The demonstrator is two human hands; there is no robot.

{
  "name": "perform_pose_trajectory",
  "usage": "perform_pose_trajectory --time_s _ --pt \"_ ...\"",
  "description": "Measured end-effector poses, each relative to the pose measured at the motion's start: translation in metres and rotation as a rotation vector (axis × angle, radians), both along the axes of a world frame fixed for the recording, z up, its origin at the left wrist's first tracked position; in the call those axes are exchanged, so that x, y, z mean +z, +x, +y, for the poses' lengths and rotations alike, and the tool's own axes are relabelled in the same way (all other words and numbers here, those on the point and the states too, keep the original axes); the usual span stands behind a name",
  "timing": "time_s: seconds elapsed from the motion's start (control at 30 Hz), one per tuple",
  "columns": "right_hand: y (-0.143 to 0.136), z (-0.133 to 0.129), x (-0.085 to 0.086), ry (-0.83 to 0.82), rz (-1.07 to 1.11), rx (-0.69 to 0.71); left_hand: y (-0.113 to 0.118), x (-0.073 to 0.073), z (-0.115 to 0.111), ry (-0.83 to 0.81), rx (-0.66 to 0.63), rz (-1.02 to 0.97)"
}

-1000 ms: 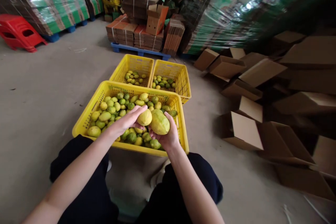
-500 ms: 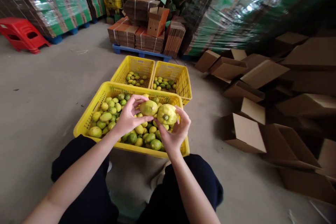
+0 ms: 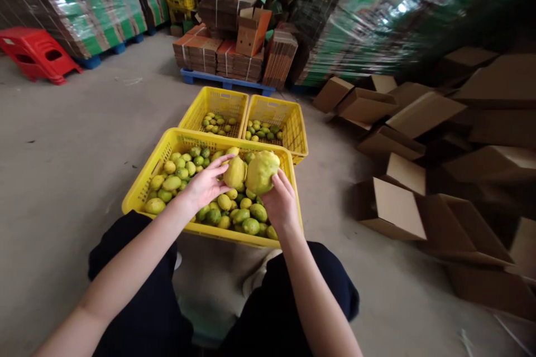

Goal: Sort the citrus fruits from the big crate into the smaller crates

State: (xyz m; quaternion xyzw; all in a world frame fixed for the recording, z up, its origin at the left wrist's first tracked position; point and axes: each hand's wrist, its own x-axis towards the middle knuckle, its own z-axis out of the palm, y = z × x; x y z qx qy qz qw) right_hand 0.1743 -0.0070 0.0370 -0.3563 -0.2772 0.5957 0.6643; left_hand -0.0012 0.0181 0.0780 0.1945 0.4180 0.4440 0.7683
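Over the large yellow crate [image 3: 144, 178], which holds many yellow and green lemons [image 3: 171, 183], both hands hold fruit close together. My left hand [image 3: 206, 183] grips a yellow lemon [image 3: 235, 172] between its thumb and fingers. In my right hand [image 3: 281, 201] is a bigger, bumpy yellow-green lemon [image 3: 262, 172], held from its lower right side. The two fruits are side by side and look to be touching. Part of the lemons in the crate is hidden behind my hands.
Two smaller yellow crates [image 3: 195, 109] [image 3: 298, 128] with some lemons stand beyond. Open cardboard boxes [image 3: 397, 209] pile up at right. Flattened cartons [image 3: 238, 61] lie on a blue pallet; a red stool [image 3: 39, 53] stands far left.
The right-hand lemon has been turned, so its stem end no longer faces me. The left-hand lemon has also turned more upright. My right hand now holds its lemon from lower down.
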Motion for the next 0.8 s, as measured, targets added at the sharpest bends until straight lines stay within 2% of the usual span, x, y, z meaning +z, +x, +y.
perform_pose_trajectory --time_s 0.17,0.33,0.43,0.6,0.7,0.8 --pt "0.0008 0.0041 0.0022 -0.115 0.182 0.148 -0.0018 0.0049 -0.0007 -0.066 -0.020 -0.090" --pt "0.0002 0.0030 0.0021 -0.193 0.222 0.172 -0.0001 0.0084 -0.0058 -0.017 -0.067 -0.144" --pt "-0.0023 0.0012 0.0038 -0.247 0.290 0.152 0.0009 0.0082 -0.0062 0.006 0.002 -0.117" --pt "-0.0052 0.0024 0.0095 -0.288 0.353 0.095 0.0012 0.0067 -0.0025 -0.065 0.107 -0.104" --pt "-0.0037 0.0053 0.0084 -0.285 0.278 0.144 0.0022 0.0045 -0.0018 -0.039 0.225 -0.086" --pt "-0.0022 0.0069 0.0044 -0.305 0.217 0.227 0.0027 0.0038 -0.0013 -0.104 0.235 -0.094"
